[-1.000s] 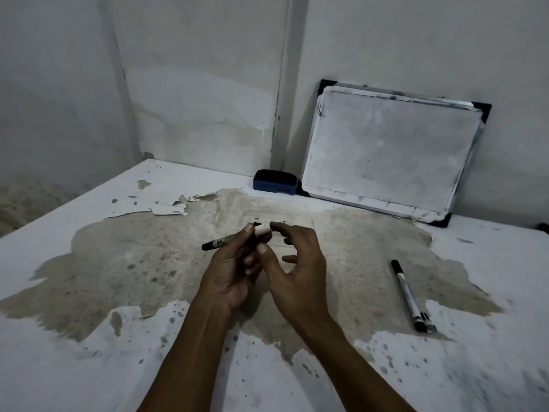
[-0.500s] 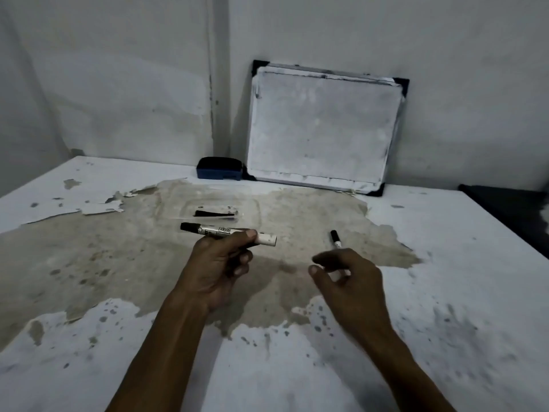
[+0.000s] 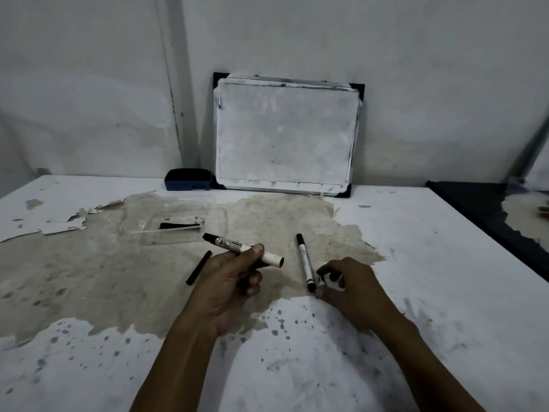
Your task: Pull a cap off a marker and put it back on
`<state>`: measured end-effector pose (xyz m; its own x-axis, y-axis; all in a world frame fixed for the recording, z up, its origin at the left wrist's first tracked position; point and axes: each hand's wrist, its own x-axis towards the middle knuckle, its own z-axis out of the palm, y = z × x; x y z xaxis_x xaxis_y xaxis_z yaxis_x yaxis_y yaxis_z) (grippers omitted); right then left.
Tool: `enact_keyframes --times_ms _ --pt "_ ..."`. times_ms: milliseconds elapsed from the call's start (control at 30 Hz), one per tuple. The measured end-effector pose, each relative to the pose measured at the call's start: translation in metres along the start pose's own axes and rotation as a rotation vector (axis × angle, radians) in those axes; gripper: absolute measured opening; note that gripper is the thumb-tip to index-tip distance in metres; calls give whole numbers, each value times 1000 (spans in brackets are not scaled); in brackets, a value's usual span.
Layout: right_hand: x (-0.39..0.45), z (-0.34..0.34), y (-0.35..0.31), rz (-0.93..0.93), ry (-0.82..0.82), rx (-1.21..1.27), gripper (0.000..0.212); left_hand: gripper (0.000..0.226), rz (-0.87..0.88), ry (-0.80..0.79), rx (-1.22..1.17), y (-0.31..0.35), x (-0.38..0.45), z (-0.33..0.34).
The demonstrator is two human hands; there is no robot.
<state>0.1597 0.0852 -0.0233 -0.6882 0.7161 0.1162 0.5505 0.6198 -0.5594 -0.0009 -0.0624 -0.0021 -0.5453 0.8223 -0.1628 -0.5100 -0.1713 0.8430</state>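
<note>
Right hand (image 3: 350, 288) dropped to table, fingers pinching cap (image 3: 332, 281).

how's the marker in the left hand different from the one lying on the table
The held marker is thick, gripped off the table by the left hand. The table marker is thinner and lies flat, the right hand at its near end. Both have white barrels and black tips.

Beside the white, grey-smudged whiteboard (image 3: 285, 138) with black corners sits a dark blue eraser (image 3: 188, 179). Before it, the table (image 3: 416, 263) is white, speckled grey, with a tan worn patch. 2 white-barrelled markers (image 3: 242, 249) have black caps.
</note>
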Motion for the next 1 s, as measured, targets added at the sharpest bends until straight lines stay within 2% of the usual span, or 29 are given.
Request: enact_keyframes --times_ms 200,333,567,833,1000 --pt "-14 -10 -5 14 217 332 32 15 -23 38 -41 -5 -1 6" --pt "-32 -17 -36 -96 217 509 40 14 -34 49 -52 -12 -1 13" --pt "-40 -14 -52 -139 247 453 23 38 -25 75 -45 -16 -3 18" --pt "-46 -11 -52 -235 293 389 27 41 12 104 -14 -17 -6 19" --pt "-45 -9 -53 -326 325 308 29 26 18 100 27 -19 -4 14"
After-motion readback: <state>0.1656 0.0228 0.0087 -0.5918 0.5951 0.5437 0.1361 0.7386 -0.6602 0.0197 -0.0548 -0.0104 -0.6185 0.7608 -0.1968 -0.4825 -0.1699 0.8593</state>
